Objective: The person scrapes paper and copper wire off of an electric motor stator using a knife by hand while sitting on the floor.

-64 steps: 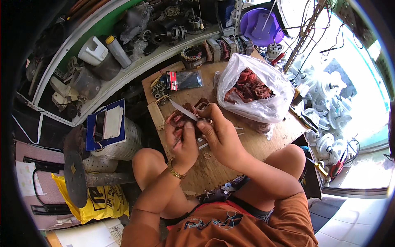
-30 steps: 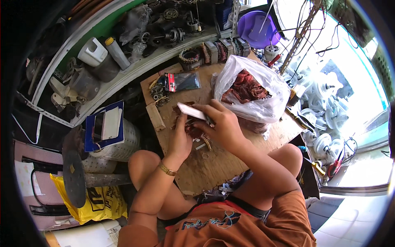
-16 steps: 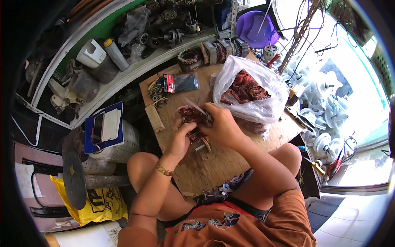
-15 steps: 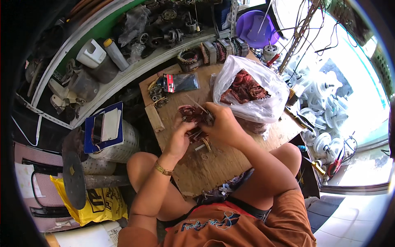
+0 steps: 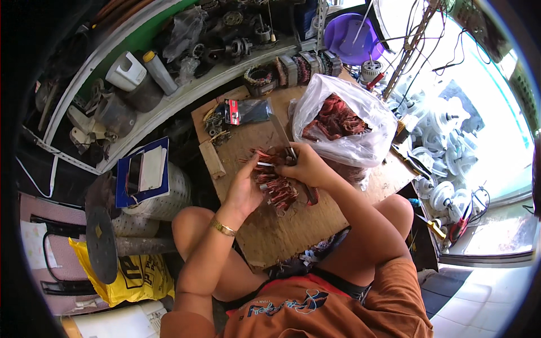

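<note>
Many thin, coppery wire strands (image 5: 280,193)

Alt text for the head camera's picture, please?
A person's left hand holds a bundle of reddish-brown strands above a wooden board; the right hand holds a thin blade. An open white plastic bag sits nearby on the board.

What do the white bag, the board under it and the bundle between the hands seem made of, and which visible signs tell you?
White bag: thin, slightly glossy plastic, by its translucent, crinkled sides.
Board: wood, probably plywood, matt; grain streaks its tan surface.
Bundle: probably copper wire, reddish-brown, since fine strands fan out; any coating is too small to tell.
</note>
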### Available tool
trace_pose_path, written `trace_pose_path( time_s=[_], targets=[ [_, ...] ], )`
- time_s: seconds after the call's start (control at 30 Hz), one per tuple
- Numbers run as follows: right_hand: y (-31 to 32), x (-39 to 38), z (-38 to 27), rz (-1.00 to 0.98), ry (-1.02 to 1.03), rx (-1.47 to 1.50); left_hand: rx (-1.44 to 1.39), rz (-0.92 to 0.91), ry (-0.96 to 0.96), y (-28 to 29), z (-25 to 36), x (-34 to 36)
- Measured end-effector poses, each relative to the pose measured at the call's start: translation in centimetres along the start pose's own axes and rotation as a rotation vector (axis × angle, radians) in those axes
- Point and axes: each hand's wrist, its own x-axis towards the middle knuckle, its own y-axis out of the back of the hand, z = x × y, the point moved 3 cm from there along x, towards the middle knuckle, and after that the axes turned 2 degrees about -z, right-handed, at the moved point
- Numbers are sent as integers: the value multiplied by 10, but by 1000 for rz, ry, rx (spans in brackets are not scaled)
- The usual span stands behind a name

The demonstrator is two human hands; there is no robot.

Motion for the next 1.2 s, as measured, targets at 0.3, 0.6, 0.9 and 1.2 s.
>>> trace_pose_path(
  time_s=[0.3, 0.6, 0.9, 1.2],
  targets=[
    [9, 4, 26, -77, -42, -22, 50, 18, 0, 10, -8, 4],
    [-17, 2, 31, 197, 52, -247, 169, 213, -73, 50, -19, 5],
    [8, 8, 40, -15, -118, -114, 141, 415, -158, 46, -10, 4],
    [11, 4, 44, 90, -134, 242, 624, 168, -302, 15, -7, 3]
  ],
)
